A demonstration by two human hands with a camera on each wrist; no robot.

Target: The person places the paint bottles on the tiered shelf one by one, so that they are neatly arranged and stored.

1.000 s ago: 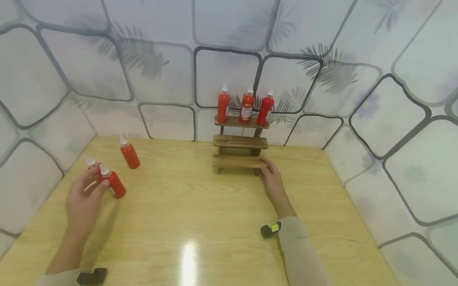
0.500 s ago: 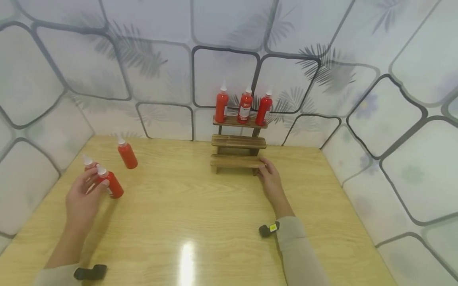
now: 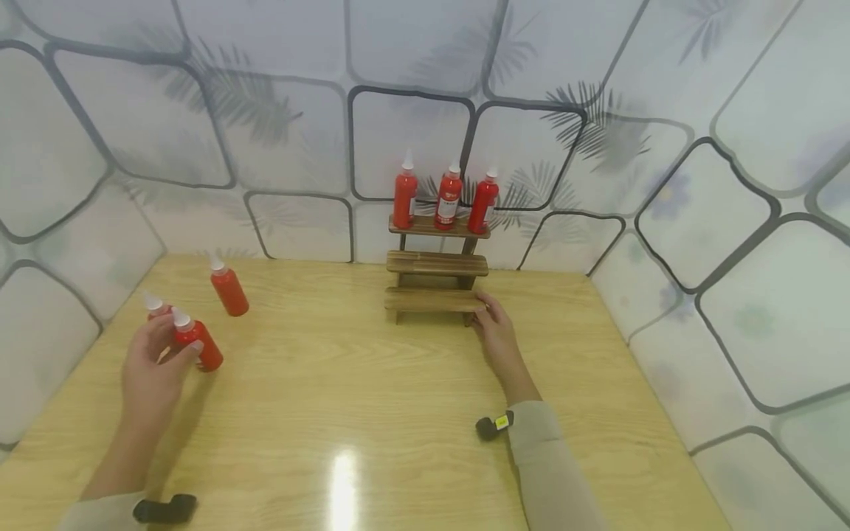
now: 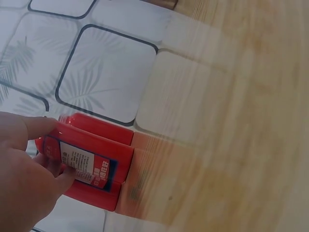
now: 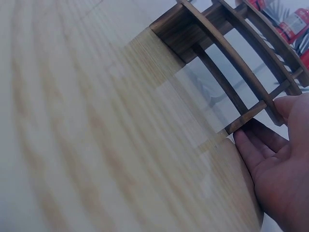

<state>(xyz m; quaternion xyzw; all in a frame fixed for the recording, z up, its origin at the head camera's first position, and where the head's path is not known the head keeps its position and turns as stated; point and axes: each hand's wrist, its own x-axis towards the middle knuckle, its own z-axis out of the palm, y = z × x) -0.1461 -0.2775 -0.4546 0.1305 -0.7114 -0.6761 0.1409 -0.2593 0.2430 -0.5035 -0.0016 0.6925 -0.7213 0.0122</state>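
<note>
My left hand (image 3: pixel 154 365) grips a red squeeze bottle (image 3: pixel 202 346) with a white pointed cap at the table's left side, thumb on the near side and fingers around it. In the left wrist view the label of this bottle (image 4: pixel 87 162) faces the camera. Just behind it stands a second red bottle (image 3: pixel 158 311), partly hidden by the hand. A third red bottle (image 3: pixel 229 290) stands farther back. My right hand (image 3: pixel 499 335) holds the right end of the bottom step of a three-tier wooden stand (image 3: pixel 432 299); in the right wrist view, the thumb lies at the step (image 5: pixel 236 67) and the fingers touch the leg.
Three red bottles (image 3: pixel 448 199) stand in a row on the stand's top tier. Patterned walls (image 3: pixel 292 147) enclose the light wooden table (image 3: pixel 299 413) at the back and sides. A black wrist camera (image 3: pixel 491 426) sits by the right sleeve.
The whole scene has shifted slightly left in the head view. Both hands keep their hold, with little other movement.
</note>
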